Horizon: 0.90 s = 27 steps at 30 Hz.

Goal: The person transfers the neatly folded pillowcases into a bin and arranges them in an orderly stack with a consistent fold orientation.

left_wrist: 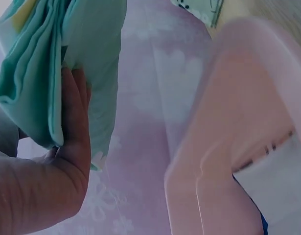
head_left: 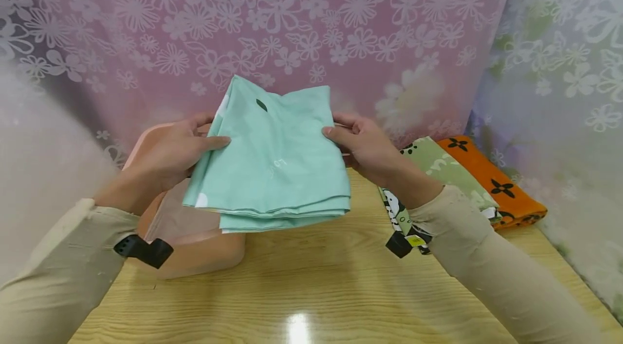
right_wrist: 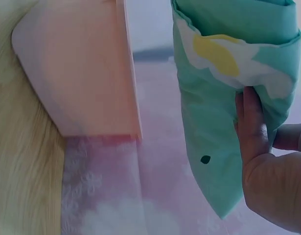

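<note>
Left grip (head_left: 179,150) and right grip (head_left: 364,144) pinch opposite sides of the mint cloth (head_left: 272,154), raised mid-frame, presumably to keep its folds together. It looks soft, many-layered, with a dark leaf motif. Left of centre stands a peach bin (head_left: 209,255); green cloth (head_left: 445,168) and orange cloth (head_left: 518,198) lie right, on the table (head_left: 350,279).

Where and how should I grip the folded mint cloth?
Probably by both side edges of the folded mint cloth, left hand from left, right hand from right, thumbs on the near face, since its stacked layers part at the bottom.
</note>
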Available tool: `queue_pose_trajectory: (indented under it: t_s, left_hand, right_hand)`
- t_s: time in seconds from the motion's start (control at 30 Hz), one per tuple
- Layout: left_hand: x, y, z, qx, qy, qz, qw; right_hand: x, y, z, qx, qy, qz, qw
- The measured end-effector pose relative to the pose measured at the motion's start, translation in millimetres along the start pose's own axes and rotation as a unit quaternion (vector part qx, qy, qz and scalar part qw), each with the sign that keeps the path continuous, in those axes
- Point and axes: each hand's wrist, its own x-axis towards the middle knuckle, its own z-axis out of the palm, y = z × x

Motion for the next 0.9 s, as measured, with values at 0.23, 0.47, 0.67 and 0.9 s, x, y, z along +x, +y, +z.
queue_pose_trajectory:
  t_s: [0.23, 0.47, 0.67, 0.9]
  left_hand:
    - [-0.1, -18.6, -35.4, -0.003, -0.031, 0.017, 0.9994]
    - [-1.0, -43.1, -72.9, 0.018, -0.033, 0.006, 0.9993]
    - [-4.5, -63.3, -101.3, 0.056, -0.043, -0.006, 0.9975]
    - [-7.9, -79.8, -125.7, 0.093, -0.036, -0.035, 0.9944]
  right_hand:
    - [19.2, 10.7, 30.5, 0.028, -0.035, -0.007, 0.999]
    - [41.5, 28.2, 63.0, 0.023, -0.046, 0.016, 0.999]
    - [57.0, 44.7, 89.1, -0.018, -0.100, 0.034, 0.994]
    - [70.8, 54.0, 110.3, -0.031, -0.113, 0.047, 0.992]
